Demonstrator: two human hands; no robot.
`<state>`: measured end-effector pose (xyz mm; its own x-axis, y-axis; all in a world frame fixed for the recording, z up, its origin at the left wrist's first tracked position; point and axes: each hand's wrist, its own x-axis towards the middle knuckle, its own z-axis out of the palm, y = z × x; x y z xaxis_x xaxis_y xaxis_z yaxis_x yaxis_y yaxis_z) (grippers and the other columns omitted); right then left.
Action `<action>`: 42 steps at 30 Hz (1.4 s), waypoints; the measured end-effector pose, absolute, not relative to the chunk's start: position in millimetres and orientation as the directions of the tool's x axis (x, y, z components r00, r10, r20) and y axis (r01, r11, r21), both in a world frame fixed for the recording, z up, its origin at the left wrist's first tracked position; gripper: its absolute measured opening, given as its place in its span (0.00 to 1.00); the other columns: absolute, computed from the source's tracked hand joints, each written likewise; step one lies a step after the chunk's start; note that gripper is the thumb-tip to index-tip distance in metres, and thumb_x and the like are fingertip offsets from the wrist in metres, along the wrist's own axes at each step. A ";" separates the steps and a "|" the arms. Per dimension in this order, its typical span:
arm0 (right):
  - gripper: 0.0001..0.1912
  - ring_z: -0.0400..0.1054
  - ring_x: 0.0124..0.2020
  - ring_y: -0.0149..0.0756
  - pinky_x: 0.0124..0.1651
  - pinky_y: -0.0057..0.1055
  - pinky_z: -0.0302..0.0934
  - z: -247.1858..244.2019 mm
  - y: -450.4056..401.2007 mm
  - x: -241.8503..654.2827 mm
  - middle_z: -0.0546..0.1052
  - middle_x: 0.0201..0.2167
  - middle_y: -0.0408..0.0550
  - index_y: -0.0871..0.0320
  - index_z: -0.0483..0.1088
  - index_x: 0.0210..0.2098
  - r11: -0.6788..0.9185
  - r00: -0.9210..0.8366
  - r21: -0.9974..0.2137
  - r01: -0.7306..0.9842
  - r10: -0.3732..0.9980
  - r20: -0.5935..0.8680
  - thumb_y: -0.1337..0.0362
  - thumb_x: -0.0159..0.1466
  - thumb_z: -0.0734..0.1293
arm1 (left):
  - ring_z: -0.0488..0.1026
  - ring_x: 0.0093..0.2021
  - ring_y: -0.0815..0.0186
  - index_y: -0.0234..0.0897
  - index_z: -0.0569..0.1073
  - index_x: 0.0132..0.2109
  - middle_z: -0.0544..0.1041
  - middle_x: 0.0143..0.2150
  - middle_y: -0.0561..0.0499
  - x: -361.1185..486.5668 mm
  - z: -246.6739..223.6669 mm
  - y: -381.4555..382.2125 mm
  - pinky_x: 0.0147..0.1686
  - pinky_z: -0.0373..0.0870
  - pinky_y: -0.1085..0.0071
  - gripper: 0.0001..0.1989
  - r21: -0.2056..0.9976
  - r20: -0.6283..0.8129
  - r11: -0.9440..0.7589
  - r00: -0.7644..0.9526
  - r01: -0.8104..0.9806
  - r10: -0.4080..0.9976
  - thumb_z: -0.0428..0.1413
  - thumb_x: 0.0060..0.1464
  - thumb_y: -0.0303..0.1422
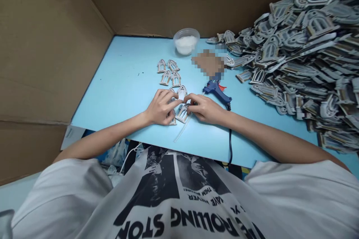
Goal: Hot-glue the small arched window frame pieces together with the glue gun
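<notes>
**Q:** What's around the bench on your feed?

**A:** I've got a brown cardboard side wall point(47, 44) on the left, with a horizontal seam low down, and a cardboard back wall point(157, 0) meeting it at a corner.

**Q:** Work surface?

**A:** Light-blue tabletop point(117, 97), pushed against both.

**Q:** Floor?

**A:** Pale strip point(19, 194) bottom left; can't tell if it's floor. Light's soft and even.

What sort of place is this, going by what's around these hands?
It looks like a small handicraft assembly station, probably for piecework. A large heap of arched window-shaped cutouts sits beside a blue hot glue gun, on a pale blue work board enclosed by cardboard walls.
</notes>
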<state>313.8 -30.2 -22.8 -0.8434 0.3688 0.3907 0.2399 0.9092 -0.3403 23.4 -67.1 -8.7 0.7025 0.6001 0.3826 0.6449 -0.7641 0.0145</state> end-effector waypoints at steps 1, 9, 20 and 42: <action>0.18 0.71 0.45 0.42 0.48 0.39 0.64 -23.9 -30.3 313.2 0.77 0.58 0.62 0.59 0.80 0.44 0.910 -0.838 -0.336 0.245 0.372 0.398 0.76 0.75 0.59 | 0.77 0.57 0.48 0.43 0.81 0.62 0.84 0.56 0.38 23.9 -9.8 -65.3 0.55 0.73 0.48 0.26 0.014 0.396 -0.765 0.699 0.644 0.596 0.56 0.58 0.33; 0.20 0.73 0.53 0.49 0.52 0.43 0.66 -13.1 -18.9 320.3 0.80 0.58 0.64 0.60 0.82 0.57 0.878 -0.745 -0.183 0.442 0.473 0.469 0.71 0.79 0.59 | 0.79 0.51 0.55 0.42 0.82 0.45 0.84 0.46 0.43 -8.3 -1.6 55.4 0.60 0.77 0.52 0.14 0.468 0.669 -0.525 0.104 0.711 0.736 0.56 0.54 0.34; 0.23 0.68 0.69 0.57 0.69 0.50 0.61 48.3 191.5 285.2 0.76 0.68 0.67 0.70 0.82 0.62 0.408 -0.379 -0.250 0.878 0.912 0.157 0.66 0.78 0.61 | 0.74 0.35 0.69 0.38 0.81 0.43 0.78 0.33 0.51 0.0 -31.0 110.4 0.39 0.68 0.72 0.23 0.821 0.549 -0.446 -0.279 0.357 0.788 0.49 0.47 0.15; 0.18 0.73 0.60 0.57 0.67 0.53 0.70 25.7 271.5 269.3 0.75 0.51 0.59 0.60 0.83 0.40 0.334 -0.338 -0.144 0.932 0.941 -0.004 0.55 0.61 0.86 | 0.73 0.31 0.72 0.39 0.81 0.39 0.76 0.27 0.57 16.8 -31.1 115.9 0.36 0.67 0.73 0.27 0.873 0.488 -0.477 -0.237 0.106 0.840 0.47 0.43 0.09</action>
